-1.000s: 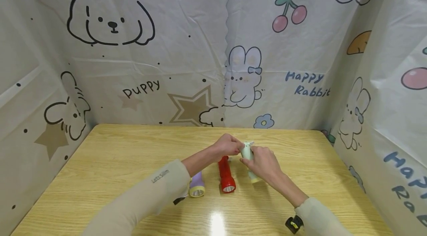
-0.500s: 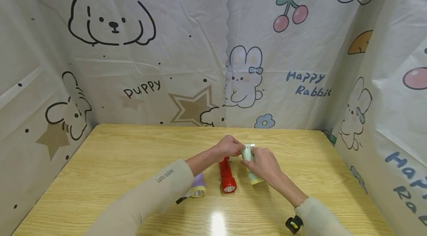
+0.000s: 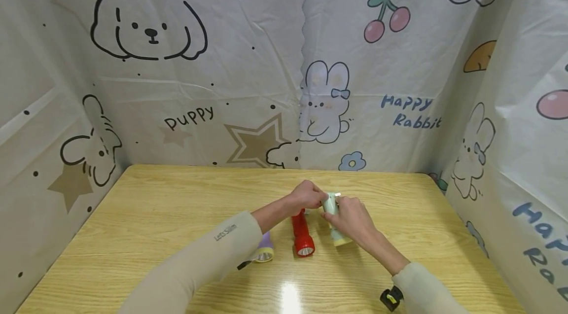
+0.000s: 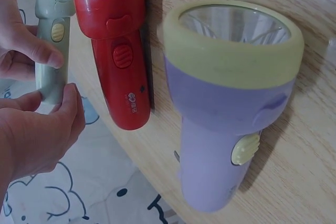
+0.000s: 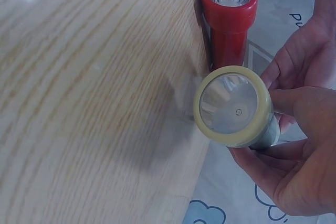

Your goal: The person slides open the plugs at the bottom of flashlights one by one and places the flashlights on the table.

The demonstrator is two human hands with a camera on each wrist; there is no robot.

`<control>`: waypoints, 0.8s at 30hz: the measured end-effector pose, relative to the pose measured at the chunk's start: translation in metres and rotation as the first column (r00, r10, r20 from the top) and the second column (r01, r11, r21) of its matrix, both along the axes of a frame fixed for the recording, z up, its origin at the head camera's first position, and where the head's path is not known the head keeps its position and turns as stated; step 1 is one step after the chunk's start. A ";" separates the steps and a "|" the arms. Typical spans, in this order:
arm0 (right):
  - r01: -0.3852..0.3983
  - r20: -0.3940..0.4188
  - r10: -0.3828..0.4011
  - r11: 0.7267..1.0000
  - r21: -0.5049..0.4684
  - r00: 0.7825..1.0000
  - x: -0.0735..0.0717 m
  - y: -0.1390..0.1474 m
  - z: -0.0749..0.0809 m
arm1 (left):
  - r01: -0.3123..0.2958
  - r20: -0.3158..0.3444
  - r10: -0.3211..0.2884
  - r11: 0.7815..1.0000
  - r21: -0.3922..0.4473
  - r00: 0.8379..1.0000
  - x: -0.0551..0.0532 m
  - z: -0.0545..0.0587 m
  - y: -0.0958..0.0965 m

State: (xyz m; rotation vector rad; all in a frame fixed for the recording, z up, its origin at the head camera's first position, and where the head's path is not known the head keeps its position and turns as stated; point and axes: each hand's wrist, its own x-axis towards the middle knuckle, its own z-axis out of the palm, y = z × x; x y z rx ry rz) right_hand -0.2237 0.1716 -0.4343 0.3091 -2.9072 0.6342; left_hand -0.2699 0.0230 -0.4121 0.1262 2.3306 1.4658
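I held the pale green flashlight (image 3: 332, 215) above the middle of the wooden table (image 3: 146, 215), its yellow-rimmed lens (image 5: 233, 106) pointing back toward me. My right hand (image 3: 352, 219) was wrapped around the barrel, which kept it steady, while my left hand (image 3: 306, 194) pinched the rear end with fingers and thumb. I judged that this grip left the tail free to be worked. Just beside it the red flashlight (image 3: 302, 233) lay on the table, and next to that the purple flashlight (image 4: 226, 114), both with lenses toward me.

My hands covered the green one's rear end, so I could not tell what sat there. A small shiny bit (image 3: 337, 195) showed by my fingers, too small to identify. My left sleeve (image 3: 199, 264) hid most of the purple one from above.
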 end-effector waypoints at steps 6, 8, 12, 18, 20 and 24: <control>0.008 0.025 -0.008 1.000 -0.006 1.000 0.000 0.001 -0.002 | 0.007 -0.011 -0.007 0.999 -0.031 1.000 -0.001 -0.003 0.004; 0.010 0.023 -0.010 1.000 -0.004 1.000 0.000 0.002 -0.003 | 0.012 -0.020 -0.013 0.999 -0.043 1.000 -0.003 -0.003 0.006; 0.012 0.016 -0.012 1.000 0.001 1.000 0.000 0.003 -0.002 | 0.014 -0.029 -0.016 0.998 -0.065 0.999 -0.004 -0.002 0.007; 0.011 0.017 -0.011 1.000 0.004 1.000 0.000 0.005 -0.002 | 0.009 -0.041 -0.011 0.999 -0.048 0.999 -0.003 -0.003 0.009; 0.011 0.024 -0.011 1.000 0.000 1.000 0.000 0.005 -0.003 | 0.010 -0.053 -0.012 0.999 -0.039 0.999 -0.003 -0.004 0.010; 0.014 0.038 -0.013 1.000 -0.008 0.999 0.000 0.006 -0.004 | 0.010 -0.076 -0.013 0.999 -0.044 0.997 -0.002 -0.007 0.012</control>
